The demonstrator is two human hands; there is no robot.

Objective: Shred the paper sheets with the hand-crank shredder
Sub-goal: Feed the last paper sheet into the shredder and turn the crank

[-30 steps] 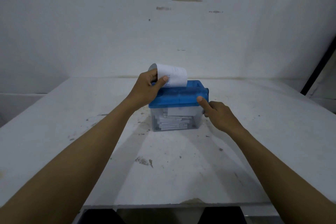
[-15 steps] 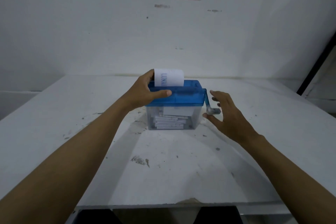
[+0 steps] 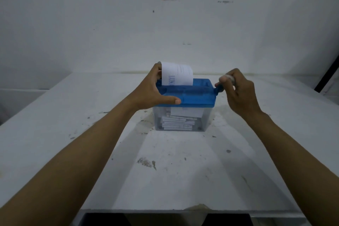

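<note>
We see both forearms reaching forward over a scuffed white table (image 3: 91, 134) toward the hand-crank shredder (image 3: 183, 108), which stands near the middle of the tabletop. The left hand (image 3: 152, 91) wraps the left end of the blue lid (image 3: 194, 95), thumb laid along the lid's near edge and the fingers curled over the far side, clamping the lid. Just behind those fingers a paper sheet (image 3: 177, 75) stands in the top slot, its upper edge curling back; we make out blue lettering on it but cannot read it whole. The right hand (image 3: 238, 91) is raised at the shredder's right end, fingers closed around the crank handle (image 3: 228, 79), whose blue arm (image 3: 219, 89) joins the lid's side. The handle is blurred and mostly covered by the fingers. Below the lid, the clear bin (image 3: 205, 121) holds white paper strips (image 3: 176, 123) stacked flat, with a wider piece hanging beneath the cutters. Both arms are cut off by the frame's lower corners.
</note>
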